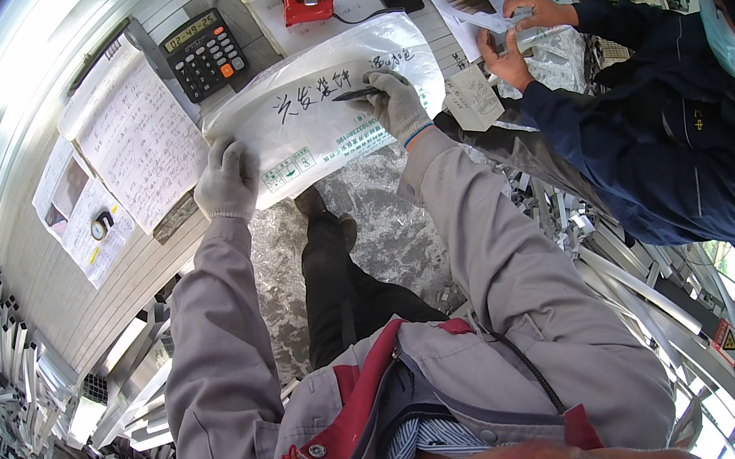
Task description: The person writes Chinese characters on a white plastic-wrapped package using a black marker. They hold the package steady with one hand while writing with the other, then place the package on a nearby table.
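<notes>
while the right hand (398, 108) pinches a black pen (355, 94), the left hand (229, 173) has hold of the left edge of a white plastic sheet (323, 125). both hands gloved, pale grey. clock is centred on the sheet, 12 pointing away from the wearer.

left hand at 8: fingers narrow, bunched on the sheet edge. right hand at 3, over the sheet: fingers closed round the pen, tip toward 9, next to black handwriting. can't tell from where i stand if the tip touches. sheet lies partly on the slatted bench (55, 300), near edge showing against the floor (377, 228). green print on its lower part.

around it: black calculator (204, 57) at 10, red tape measure (308, 3) on papers at 12, open notebook (129, 135) with handwritten pages at 9, small round dial gauge (101, 226) on a paper between 8 and 9. pale square card (473, 99) at 3. co-worker (648, 122) in dark clothes at 3, both bare hands on a small grey piece (507, 22). metal profiles (631, 280) heaped at 4, more at 8.
</notes>
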Demonstrator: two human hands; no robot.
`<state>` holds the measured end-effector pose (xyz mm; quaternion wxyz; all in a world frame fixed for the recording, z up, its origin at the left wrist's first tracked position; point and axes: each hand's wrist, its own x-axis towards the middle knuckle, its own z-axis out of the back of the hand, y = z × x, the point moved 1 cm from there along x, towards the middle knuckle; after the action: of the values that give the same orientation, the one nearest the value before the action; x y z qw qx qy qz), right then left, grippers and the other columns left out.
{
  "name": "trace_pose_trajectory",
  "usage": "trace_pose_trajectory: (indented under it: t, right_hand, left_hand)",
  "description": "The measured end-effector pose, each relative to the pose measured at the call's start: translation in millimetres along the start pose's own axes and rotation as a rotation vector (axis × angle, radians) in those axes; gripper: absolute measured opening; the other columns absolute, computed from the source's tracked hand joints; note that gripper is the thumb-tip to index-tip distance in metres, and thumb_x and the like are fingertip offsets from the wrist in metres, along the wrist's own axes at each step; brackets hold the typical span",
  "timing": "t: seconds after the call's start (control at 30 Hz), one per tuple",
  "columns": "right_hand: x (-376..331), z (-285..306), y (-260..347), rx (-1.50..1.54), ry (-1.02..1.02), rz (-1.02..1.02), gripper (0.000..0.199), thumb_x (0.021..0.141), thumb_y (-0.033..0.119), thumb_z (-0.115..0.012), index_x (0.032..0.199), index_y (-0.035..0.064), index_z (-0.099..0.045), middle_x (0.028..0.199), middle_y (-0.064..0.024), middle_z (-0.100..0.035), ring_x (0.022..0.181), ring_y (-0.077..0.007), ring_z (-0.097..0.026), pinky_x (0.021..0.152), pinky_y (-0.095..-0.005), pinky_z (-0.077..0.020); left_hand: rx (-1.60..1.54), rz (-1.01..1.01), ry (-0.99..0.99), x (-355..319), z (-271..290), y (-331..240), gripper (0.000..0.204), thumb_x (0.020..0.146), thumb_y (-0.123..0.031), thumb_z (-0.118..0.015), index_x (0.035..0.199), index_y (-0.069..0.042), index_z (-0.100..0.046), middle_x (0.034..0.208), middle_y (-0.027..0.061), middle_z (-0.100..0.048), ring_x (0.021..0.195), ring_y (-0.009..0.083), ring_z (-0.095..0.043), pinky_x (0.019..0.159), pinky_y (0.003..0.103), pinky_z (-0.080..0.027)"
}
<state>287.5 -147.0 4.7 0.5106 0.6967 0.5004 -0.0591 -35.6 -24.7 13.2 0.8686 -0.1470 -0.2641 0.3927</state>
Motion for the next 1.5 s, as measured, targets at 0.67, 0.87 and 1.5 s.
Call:
trace_pose_trajectory:
  t: [0.67, 0.87, 1.5]
  right_hand:
    - [1, 1, 1, 0.020, 0.005, -0.022, 0.006, 0.098, 0.001, -0.066, 0.099, -0.0020, -0.071, 0.083, -0.0088, -0.070, 0.063, -0.0176, -0.070, 0.082, -0.0525, -0.0738]
    - [3, 7, -1, 0.065, 0.021, -0.020, 0.006, 0.099, 0.001, -0.067, 0.101, -0.0017, -0.072, 0.083, -0.0083, -0.069, 0.063, -0.0169, -0.069, 0.084, -0.0545, -0.0733]
    - [6, 12, -5, 0.047, 0.046, -0.021, 0.008, 0.100, 0.003, -0.065, 0.103, -0.0017, -0.071, 0.090, -0.0113, -0.071, 0.068, -0.0198, -0.072, 0.084, -0.0537, -0.0730]
  left_hand:
    - [0.008, 0.013, -0.019, 2, 0, -3, 0.014, 0.096, -0.027, -0.079, 0.107, -0.024, -0.071, 0.119, -0.0031, -0.075, 0.081, 0.0309, -0.076, 0.065, 0.044, -0.061]
    - [0.030, 0.032, 0.037, 2, 0, -3, 0.015, 0.096, -0.026, -0.081, 0.110, -0.022, -0.074, 0.122, -0.0010, -0.077, 0.086, 0.0281, -0.079, 0.070, 0.040, -0.064]
    - [0.005, 0.004, 0.000, 3, -1, -3, 0.014, 0.097, -0.026, -0.079, 0.108, -0.022, -0.071, 0.120, -0.0021, -0.075, 0.085, 0.0300, -0.077, 0.067, 0.043, -0.062]
